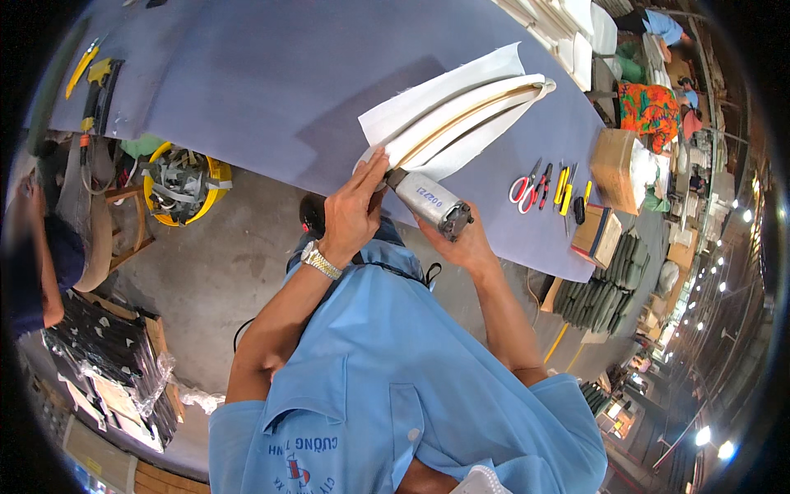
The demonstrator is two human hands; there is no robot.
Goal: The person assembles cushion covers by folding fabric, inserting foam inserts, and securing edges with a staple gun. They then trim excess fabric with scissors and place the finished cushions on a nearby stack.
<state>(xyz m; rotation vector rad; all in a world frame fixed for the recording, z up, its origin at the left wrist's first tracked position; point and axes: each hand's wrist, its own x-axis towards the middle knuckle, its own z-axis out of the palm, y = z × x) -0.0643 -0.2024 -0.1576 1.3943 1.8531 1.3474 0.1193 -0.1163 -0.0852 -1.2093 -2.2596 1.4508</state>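
A curved white upholstered piece (469, 123) stands tilted over the table, its white fabric spread out on both sides and a tan strip running along its inner edge. My left hand (355, 204) grips its near end, fingers stretched along the fabric and the thumb side hidden. My right hand (462, 239) is closed round a silver and black staple gun (428, 202). The gun's nose meets the near end of the piece, close to my left fingers. Its handle is mostly hidden by the body of the gun and my hand.
On the blue-grey table (247, 74) lie red-handled scissors (525, 188), yellow and red hand tools (564, 185) and, far left, another air tool (99, 90) with a hose. Cardboard boxes (615, 169) stand right. A yellow scrap bucket (216, 177) and another person's arm (48, 263) are left.
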